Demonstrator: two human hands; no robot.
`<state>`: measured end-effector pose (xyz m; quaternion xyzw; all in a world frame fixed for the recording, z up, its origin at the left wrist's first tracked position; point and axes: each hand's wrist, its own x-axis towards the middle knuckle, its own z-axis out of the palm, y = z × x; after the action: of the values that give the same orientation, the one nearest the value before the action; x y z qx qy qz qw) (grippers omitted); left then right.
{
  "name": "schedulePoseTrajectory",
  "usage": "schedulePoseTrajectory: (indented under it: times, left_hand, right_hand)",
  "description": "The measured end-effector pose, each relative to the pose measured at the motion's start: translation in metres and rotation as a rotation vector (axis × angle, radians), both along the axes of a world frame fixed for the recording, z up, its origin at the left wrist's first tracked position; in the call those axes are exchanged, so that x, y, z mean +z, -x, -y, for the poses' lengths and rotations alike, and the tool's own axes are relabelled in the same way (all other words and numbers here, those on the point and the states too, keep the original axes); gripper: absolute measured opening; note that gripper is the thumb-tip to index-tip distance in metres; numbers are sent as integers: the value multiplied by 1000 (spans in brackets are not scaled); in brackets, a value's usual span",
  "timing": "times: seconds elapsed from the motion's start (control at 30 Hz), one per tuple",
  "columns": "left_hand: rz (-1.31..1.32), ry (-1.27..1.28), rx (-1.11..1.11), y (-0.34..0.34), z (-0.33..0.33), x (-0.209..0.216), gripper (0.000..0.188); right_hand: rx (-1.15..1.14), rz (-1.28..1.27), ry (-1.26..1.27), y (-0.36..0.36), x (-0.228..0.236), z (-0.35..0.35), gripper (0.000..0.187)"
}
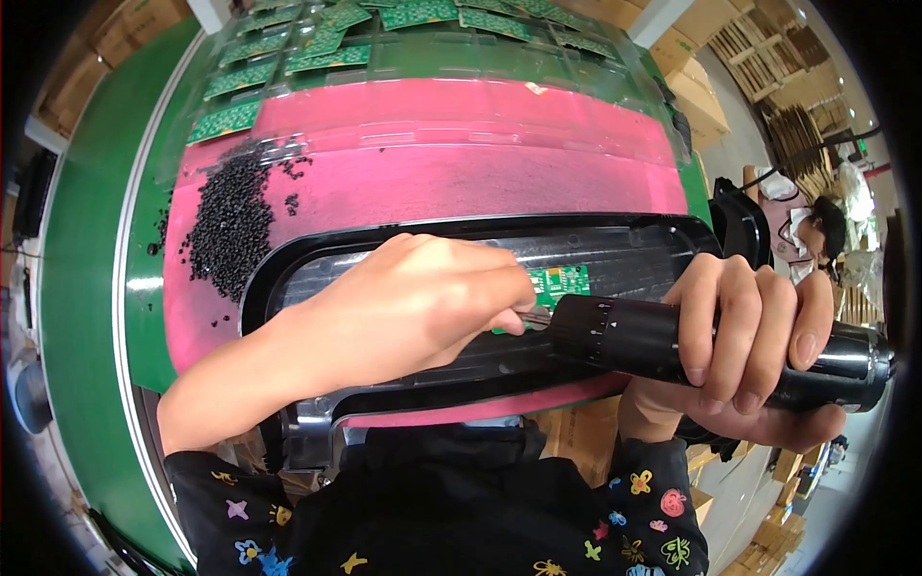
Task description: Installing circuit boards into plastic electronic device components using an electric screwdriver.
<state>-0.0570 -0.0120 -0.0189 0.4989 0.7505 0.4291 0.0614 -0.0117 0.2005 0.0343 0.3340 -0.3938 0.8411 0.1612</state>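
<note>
Right hand (744,336): fingers clamped around black screwdriver (619,334). Left hand (437,293): fingers pinching metal tip (539,318). Green circuit board (567,280): in black casing (672,227).

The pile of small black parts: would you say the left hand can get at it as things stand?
Probably yes: the pile lies mostly open on the pink mat, outside the rim of the black tray, though the left hand would first have to leave the driver.

Green-topped workbench (148,331), pink mat (413,182) spread over it. On mat: loose heap of small black screws (228,226) at left, strays around it; clear plastic tray (432,130) across far end; black plastic shell (639,225) along near edge.
</note>
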Motion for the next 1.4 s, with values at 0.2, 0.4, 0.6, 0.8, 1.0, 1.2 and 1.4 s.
schedulePoseTrajectory:
  times: [0.2,0.4,0.6,0.8,1.0,1.2,1.4]
  left_hand:
    - [72,46,160,-6,-5,11,34]
    - [17,257,197,-3,-4,9,30]
    - [2,313,181,-3,-2,8,28]
    - [-4,342,176,-3,-4,9,28]
    - [19,325,173,-3,-4,7,26]
    - [24,346,170,-2,-5,7,25]
    - [-18,262,246,-7,-3,12,22]
  right_hand:
    - [71,141,-357,3,8,-34,49]
    - [-77,221,-413,3,-9,-45,53]
    - [-84,180,-479,7,-10,-45,53]
    - [-48,232,-442,9,-13,-48,52]
    - [-86,198,-382,5,-16,-50,51]
    - [-95,168,-419,5,-17,-47,52]
    - [-142,315,-406,4,-18,-32,53]
